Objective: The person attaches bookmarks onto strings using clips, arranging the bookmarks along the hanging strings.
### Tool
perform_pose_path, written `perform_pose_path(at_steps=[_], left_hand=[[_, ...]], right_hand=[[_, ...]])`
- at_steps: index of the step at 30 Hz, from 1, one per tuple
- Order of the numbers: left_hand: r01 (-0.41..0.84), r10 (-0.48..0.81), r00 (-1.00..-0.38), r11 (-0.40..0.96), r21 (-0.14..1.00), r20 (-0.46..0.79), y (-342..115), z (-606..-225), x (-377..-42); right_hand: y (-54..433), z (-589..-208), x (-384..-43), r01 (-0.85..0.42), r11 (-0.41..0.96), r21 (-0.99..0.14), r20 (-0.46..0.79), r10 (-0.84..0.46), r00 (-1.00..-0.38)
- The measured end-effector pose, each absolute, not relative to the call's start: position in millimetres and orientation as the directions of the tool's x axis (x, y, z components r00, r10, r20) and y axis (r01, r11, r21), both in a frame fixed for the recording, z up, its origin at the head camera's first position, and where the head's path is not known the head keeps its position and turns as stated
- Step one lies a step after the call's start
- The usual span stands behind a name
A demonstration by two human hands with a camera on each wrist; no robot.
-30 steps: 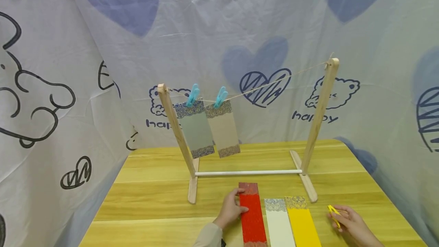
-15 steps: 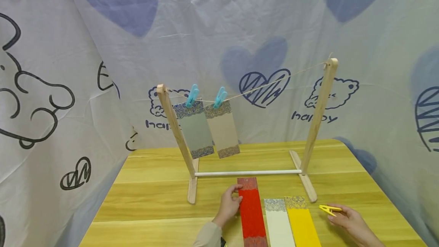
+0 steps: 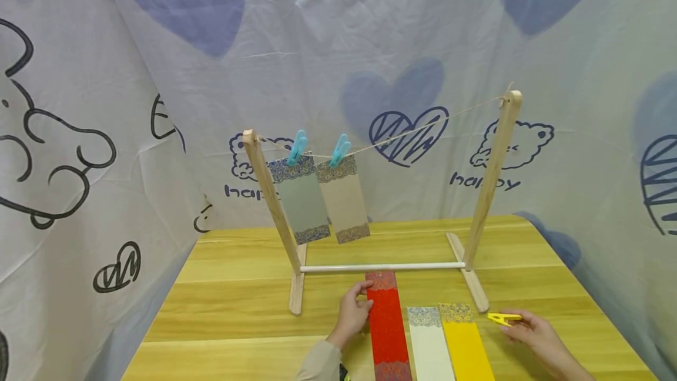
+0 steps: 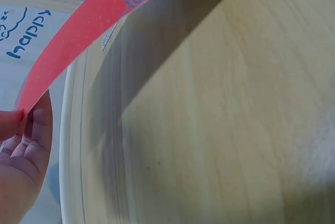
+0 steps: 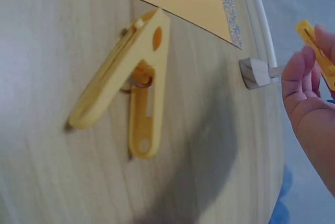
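My left hand pinches the left edge of a long red paper strip with lace-pattern ends. The left wrist view shows the strip bowed and lifted off the table, thumb on one face and fingers behind. To the right, my right hand holds a yellow clothespin between thumb and fingers, its tip pointing left. Between the hands lie a white strip and a yellow strip, flat on the table. A second yellow clothespin lies on the table in the right wrist view.
Behind the hands stands a wooden frame with a sagging string and a white lower bar. Two blue clothespins hold a greenish card and a cream card on it, near the left post.
My left hand has slid the red strip away from me, towards the white bar. In my right hand the yellow clothespin has turned to point left, and the hand has shifted slightly left.
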State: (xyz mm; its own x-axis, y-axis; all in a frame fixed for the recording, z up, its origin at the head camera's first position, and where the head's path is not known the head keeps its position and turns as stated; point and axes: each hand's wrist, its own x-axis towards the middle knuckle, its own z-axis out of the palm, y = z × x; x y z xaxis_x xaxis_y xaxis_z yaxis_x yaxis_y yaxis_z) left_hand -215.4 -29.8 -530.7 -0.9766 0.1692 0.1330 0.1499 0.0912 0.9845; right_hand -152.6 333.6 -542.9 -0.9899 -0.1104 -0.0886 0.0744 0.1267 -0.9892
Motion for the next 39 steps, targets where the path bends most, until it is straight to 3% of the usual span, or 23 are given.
perform_pose_path(at_steps=[5,11,21,28,34,39], left_hand=[[0.161,0.166,-0.976,0.091,0.983,0.145,-29.4,-533.9,-217.9],[0.151,0.166,-0.977,0.099,0.984,0.133,-29.3,-550.1,-226.4],[0.167,0.181,-0.972,0.074,0.983,0.151,-29.5,-541.1,-227.6],[0.183,0.173,-0.971,0.101,0.978,0.163,-29.0,-503.5,-215.2],[0.222,0.179,-0.963,0.099,0.97,0.202,-28.4,-506.2,-224.9],[0.255,0.185,-0.954,0.097,0.962,0.234,-28.1,-515.8,-237.8]], right_hand=[[332.3,-539.4,-154.3,0.025,0.173,-0.985,-0.048,-0.132,-0.99],[329.5,-533.2,-157.1,0.052,0.193,-0.98,-0.075,-0.117,-0.99],[323.0,-531.1,-161.2,-0.034,0.063,-0.997,0.03,-0.06,-0.998],[349.9,-583.7,-193.2,-0.122,0.063,-0.991,0.122,0.0,-0.993],[357.4,-605.7,-215.1,-0.219,-0.028,-0.975,0.218,0.027,-0.976],[333.3,-561.5,-205.8,-0.238,-0.003,-0.971,0.238,-0.032,-0.971]])
